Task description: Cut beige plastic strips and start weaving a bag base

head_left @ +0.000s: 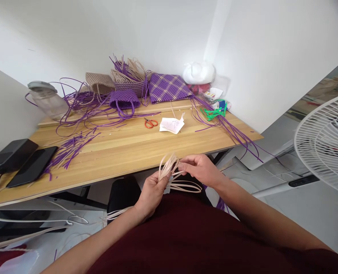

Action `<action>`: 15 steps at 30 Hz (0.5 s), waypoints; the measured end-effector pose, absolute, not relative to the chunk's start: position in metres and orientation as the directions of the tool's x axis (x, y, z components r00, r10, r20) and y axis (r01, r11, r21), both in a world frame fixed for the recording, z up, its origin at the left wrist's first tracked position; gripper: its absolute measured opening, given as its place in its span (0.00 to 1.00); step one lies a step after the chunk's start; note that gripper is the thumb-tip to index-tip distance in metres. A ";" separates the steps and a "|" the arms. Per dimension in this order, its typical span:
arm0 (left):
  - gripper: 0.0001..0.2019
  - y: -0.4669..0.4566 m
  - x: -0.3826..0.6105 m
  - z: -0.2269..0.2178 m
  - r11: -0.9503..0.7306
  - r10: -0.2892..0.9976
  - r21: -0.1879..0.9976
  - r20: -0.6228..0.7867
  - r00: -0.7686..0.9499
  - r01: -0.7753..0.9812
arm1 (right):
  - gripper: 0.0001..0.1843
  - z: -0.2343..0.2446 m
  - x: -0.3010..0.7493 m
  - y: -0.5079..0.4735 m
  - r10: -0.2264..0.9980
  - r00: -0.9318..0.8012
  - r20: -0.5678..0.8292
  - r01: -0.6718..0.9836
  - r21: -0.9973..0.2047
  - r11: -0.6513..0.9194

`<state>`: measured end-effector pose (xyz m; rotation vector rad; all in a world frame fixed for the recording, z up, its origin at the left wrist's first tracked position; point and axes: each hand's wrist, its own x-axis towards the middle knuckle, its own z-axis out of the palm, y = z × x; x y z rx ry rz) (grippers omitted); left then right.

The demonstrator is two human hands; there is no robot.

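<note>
A bundle of cream weaving strips (167,167) is gathered over my lap, just in front of the table edge. My left hand (154,190) is closed around its lower part, thumb on top. At the bundle's right side, my right hand (199,168) pinches one or more of the strips between thumb and fingers; the exact grip is partly hidden. Looped strip ends (186,186) stick out to the right below my hands. More pale strips (117,214) trail out to the left behind my left wrist.
The wooden table (128,146) holds orange-handled scissors (151,123), a crumpled paper (171,125), purple strip cuttings (71,148), a small purple basket (124,99), a purple-and-cream woven piece (169,87), a phone (33,166) and a jar (47,101). A white fan (325,140) stands right.
</note>
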<state>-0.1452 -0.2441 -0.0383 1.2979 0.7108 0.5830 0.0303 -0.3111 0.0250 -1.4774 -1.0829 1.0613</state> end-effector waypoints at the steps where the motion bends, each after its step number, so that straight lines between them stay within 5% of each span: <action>1: 0.19 -0.244 -0.145 -0.039 0.185 0.740 0.983 -0.143 0.658 0.006 | 0.16 0.024 0.030 -0.311 0.969 0.233 -0.086 0.124 -0.985 -0.117; 10: 0.23 -0.244 -0.147 -0.032 0.174 0.779 0.984 -0.153 0.608 0.025 | 0.13 0.017 0.029 -0.310 0.952 0.306 -0.022 0.114 -0.992 -0.060; 15: 0.26 -0.244 -0.147 -0.029 0.246 0.770 0.967 -0.239 0.592 0.070 | 0.13 0.013 0.021 -0.317 0.922 0.335 0.195 0.355 -0.932 0.068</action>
